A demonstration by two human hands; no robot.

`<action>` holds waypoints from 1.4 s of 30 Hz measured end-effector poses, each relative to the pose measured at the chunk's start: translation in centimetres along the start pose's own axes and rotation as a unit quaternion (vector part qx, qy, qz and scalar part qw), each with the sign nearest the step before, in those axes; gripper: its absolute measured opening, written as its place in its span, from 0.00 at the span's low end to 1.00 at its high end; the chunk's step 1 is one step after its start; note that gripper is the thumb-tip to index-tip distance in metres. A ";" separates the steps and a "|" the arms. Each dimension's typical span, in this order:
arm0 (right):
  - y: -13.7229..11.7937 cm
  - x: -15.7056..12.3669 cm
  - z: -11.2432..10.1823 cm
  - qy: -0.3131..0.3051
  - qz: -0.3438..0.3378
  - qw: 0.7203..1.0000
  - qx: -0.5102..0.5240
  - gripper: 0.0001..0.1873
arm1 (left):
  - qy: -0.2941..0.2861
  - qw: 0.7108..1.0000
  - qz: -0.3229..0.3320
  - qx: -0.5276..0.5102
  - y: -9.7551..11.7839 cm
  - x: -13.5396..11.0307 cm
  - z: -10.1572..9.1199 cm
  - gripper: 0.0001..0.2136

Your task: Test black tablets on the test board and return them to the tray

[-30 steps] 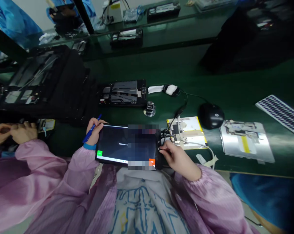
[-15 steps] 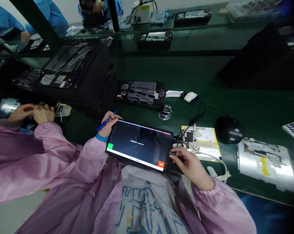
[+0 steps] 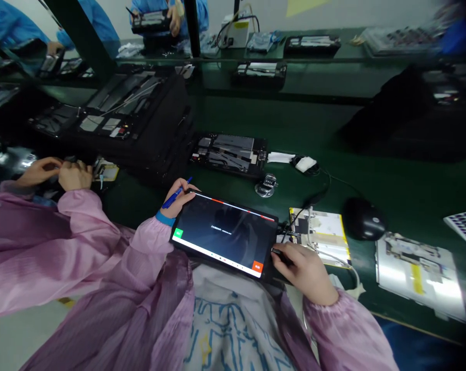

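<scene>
A black tablet [image 3: 225,234] with a lit dark screen, a green square at its lower left and an orange square at its lower right, rests tilted against my lap and the bench edge. My left hand [image 3: 179,200] grips its left edge with fingers curled, a blue pen [image 3: 176,192] held between them. My right hand [image 3: 303,268] is closed at the tablet's right edge, pinching a small dark plug or cable end there. Cables run from that spot to a yellow-and-silver panel [image 3: 326,234].
On the green bench [image 3: 391,180] lie an opened tablet [image 3: 228,153], a small metal counter [image 3: 267,185], a black mouse [image 3: 363,219], a silver back cover [image 3: 418,268] and stacked black trays [image 3: 140,123]. A co-worker's hands [image 3: 59,172] work at my left.
The view has swung up and left, so the tablet and my hands sit further right in the picture. My hands keep their grips; the right hand stays at the tablet's right edge.
</scene>
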State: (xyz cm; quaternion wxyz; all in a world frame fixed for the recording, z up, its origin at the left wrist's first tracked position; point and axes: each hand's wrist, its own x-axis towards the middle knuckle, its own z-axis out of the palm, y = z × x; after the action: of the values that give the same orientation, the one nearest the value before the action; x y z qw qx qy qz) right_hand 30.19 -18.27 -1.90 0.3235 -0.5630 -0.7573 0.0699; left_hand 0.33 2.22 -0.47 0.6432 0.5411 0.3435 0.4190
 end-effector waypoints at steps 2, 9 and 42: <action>-0.1 0.2 0.0 -0.008 -0.003 1.000 -0.018 0.07 | -0.019 1.000 -0.011 -0.010 0.0 0.0 -0.2 0.19; -0.1 0.1 -0.1 -0.036 0.071 0.996 0.041 0.07 | -0.030 1.000 0.003 -0.005 0.0 0.0 -0.3 0.21; 0.1 -0.3 -0.4 -0.073 0.108 0.987 0.089 0.10 | -0.006 0.999 0.016 0.037 0.1 -0.1 0.1 0.21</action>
State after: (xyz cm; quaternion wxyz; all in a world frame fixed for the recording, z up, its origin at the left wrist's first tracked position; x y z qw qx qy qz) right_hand 30.58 -18.63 -1.75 0.3062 -0.6042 -0.7043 0.2125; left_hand 0.37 2.08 -0.34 0.6180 0.5721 0.3463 0.4132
